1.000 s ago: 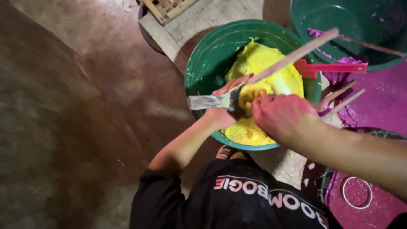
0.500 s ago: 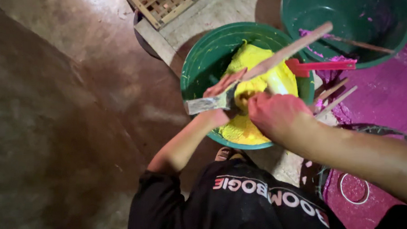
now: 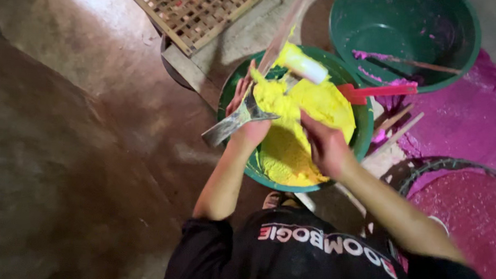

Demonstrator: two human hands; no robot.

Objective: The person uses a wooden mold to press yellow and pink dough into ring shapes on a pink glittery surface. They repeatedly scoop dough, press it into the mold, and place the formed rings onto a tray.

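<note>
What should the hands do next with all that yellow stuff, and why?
Probably scrape the metal scraper down the wooden stick into the green basin. The left hand holds the scraper against the stick, yellow paste clings there, and the right hand rests in the paste.

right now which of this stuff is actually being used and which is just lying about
In use:
left hand holding the metal scraper
right hand over the yellow paste
green basin that holds the paste
long stick coated with paste

Lying about:
second green basin, smeared pink
red tool across the rims
wooden lattice
pink powder tray
</note>
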